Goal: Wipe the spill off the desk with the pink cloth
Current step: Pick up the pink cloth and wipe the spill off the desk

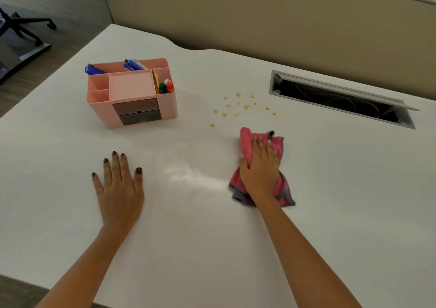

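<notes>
Right hand [258, 168] presses flat on the bunched pink cloth [273, 147], thumb hooked over its edge; spill [238, 108] – yellow drops – sits just beyond, untouched; left hand [118, 189] flat on table [188, 248], fingers spread.

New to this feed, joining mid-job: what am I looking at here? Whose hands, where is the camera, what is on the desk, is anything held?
No machine: a person works bare-handed; the one picture comes from a camera on their head, looking down. The right hand presses flat on the pink cloth, near the yellowish spill drops. The left hand lies flat on the white desk, empty. A pink organizer with pens stands far left; an open cable tray, far right.
</notes>
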Tool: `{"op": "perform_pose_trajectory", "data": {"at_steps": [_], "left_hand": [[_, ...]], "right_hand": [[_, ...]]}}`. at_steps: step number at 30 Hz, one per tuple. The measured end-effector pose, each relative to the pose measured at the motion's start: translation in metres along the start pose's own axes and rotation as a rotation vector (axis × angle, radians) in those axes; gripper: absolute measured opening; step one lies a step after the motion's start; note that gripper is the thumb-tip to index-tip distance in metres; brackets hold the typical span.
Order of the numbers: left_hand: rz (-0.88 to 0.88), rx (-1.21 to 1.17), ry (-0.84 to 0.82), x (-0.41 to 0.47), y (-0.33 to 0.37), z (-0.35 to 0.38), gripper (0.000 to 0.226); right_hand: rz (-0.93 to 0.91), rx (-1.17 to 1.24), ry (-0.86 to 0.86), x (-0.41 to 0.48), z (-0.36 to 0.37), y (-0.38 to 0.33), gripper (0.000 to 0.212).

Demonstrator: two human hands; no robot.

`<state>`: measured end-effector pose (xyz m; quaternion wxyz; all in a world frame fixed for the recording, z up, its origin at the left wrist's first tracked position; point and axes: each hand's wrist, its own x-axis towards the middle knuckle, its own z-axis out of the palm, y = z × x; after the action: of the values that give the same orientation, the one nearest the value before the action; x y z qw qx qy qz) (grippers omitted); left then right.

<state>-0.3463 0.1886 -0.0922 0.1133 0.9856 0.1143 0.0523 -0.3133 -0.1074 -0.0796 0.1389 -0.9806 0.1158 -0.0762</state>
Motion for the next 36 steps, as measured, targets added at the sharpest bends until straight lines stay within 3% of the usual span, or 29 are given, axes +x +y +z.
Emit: {"op": "perform_pose_trajectory", "data": {"at_steps": [11, 16, 22, 29, 32, 36], "left_hand": [[-0.012, -0.067, 0.032, 0.002, -0.004, 0.003, 0.066], [-0.018, -0.143, 0.038, 0.002, -0.008, 0.004, 0.066], [-0.002, -0.124, 0.017, 0.0, -0.007, 0.001, 0.066], [0.008, -0.049, -0.009, -0.001, -0.003, -0.001, 0.068], [0.004, -0.028, -0.017, -0.001, -0.001, 0.0, 0.069], [0.011, -0.002, -0.02, 0.0, -0.001, 0.0, 0.072]], "right_hand": [[-0.406, 0.117, -0.175, -0.045, 0.033, -0.126, 0.066], [-0.536, 0.062, -0.196, -0.052, 0.034, -0.12, 0.048], [-0.307, 0.008, -0.072, -0.041, 0.017, -0.059, 0.048], [0.195, -0.101, 0.061, -0.013, -0.011, 0.042, 0.049], [0.223, -0.08, 0.044, -0.012, -0.01, 0.032, 0.052], [0.024, -0.118, -0.028, -0.027, 0.002, -0.021, 0.055]]}}
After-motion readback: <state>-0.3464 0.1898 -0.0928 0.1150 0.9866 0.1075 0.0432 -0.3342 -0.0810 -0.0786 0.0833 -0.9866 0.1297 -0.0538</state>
